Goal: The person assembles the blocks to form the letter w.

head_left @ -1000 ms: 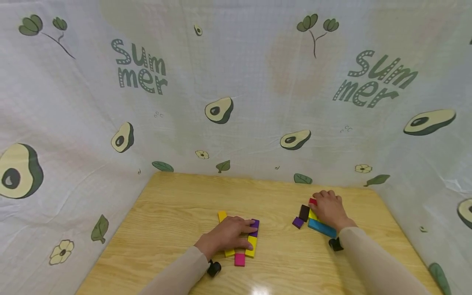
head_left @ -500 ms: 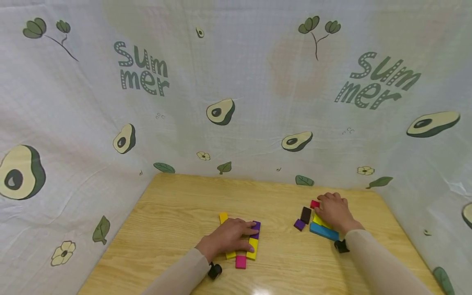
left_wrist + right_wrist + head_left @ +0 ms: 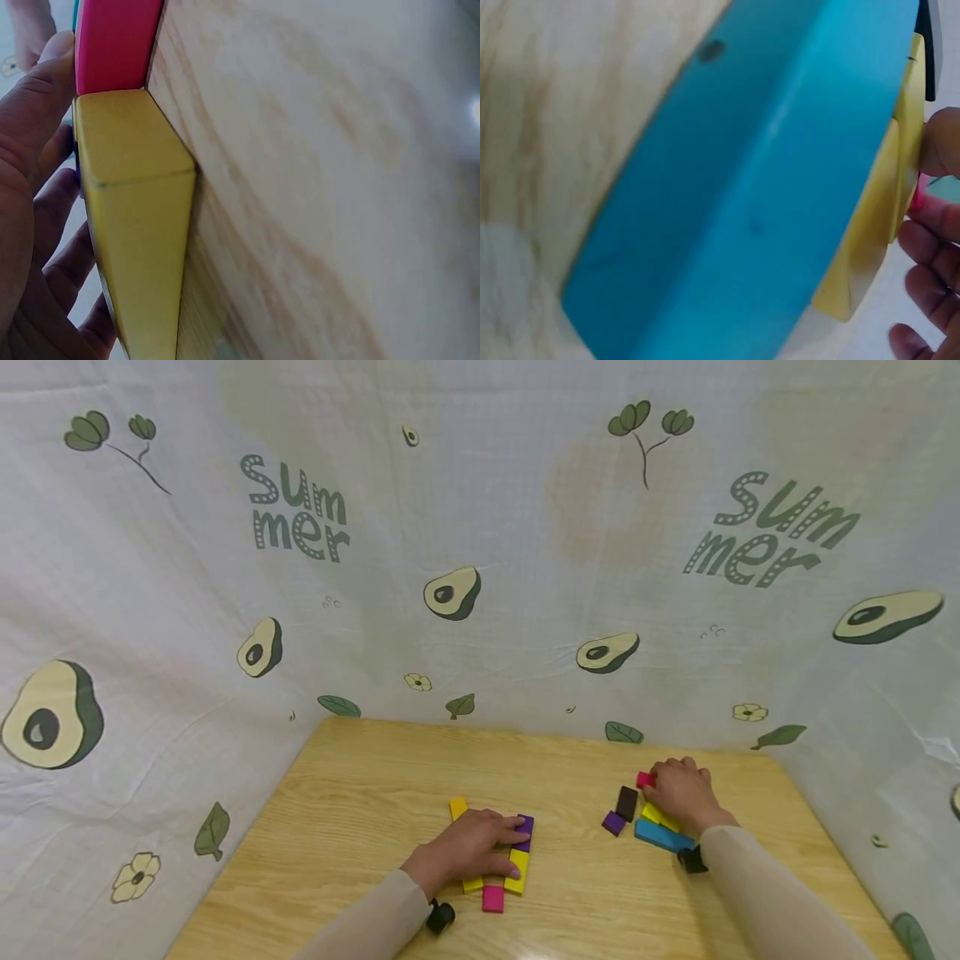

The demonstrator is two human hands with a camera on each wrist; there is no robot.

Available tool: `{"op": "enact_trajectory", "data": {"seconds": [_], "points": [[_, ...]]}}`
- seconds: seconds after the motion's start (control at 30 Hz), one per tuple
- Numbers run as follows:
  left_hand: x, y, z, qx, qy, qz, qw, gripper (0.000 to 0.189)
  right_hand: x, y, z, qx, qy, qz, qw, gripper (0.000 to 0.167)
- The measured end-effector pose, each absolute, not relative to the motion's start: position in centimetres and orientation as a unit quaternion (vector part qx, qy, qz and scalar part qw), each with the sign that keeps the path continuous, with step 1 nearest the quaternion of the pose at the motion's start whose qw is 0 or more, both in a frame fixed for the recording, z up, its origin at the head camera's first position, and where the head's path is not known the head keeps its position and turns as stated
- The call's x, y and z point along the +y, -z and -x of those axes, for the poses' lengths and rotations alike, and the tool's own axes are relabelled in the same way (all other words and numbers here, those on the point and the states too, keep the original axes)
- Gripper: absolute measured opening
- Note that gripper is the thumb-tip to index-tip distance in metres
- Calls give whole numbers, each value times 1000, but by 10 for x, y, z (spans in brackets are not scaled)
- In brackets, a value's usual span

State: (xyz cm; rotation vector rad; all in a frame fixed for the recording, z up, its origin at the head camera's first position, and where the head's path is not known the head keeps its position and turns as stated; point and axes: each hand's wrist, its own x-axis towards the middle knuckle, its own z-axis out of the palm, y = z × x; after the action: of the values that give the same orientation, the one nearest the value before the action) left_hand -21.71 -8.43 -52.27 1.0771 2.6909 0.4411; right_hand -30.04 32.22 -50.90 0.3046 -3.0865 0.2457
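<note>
In the head view my left hand [image 3: 465,847] lies palm down over a cluster of flat blocks. Its fingertips touch a purple block [image 3: 525,833], and the thumb lies on a yellow block [image 3: 517,870]. A pink block [image 3: 492,898] and an orange-yellow block [image 3: 457,807] poke out around it. My right hand [image 3: 686,795] bends down beside a red-pink block [image 3: 645,780], thumb near yellow blocks [image 3: 660,817]. In the right wrist view, its thumb [image 3: 941,146] and forefinger sit close to the pink edge; I cannot tell whether they pinch it.
A long blue block [image 3: 663,837] lies in front of the right-hand yellow blocks. To their left are a dark brown block [image 3: 627,803] and a small purple block [image 3: 613,823]. The wooden table [image 3: 405,760] ends at a printed curtain [image 3: 525,527].
The right hand has shifted slightly right, leaving the red-pink block less covered. Yellow that stood right beside the dark brown block now shows farther right, along the blue block. The left hand keeps its place.
</note>
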Motion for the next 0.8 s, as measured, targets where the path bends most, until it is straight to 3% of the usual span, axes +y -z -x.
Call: {"op": "enact_trajectory", "data": {"seconds": [0.23,0.8], "points": [[-84,523,216,915,-145,-362,103,62,319,514,298,-987,-88,-108,77,44],[-83,521,215,918,-141,-356,101,62,284,512,284,-967,-79,-179,165,31]]}}
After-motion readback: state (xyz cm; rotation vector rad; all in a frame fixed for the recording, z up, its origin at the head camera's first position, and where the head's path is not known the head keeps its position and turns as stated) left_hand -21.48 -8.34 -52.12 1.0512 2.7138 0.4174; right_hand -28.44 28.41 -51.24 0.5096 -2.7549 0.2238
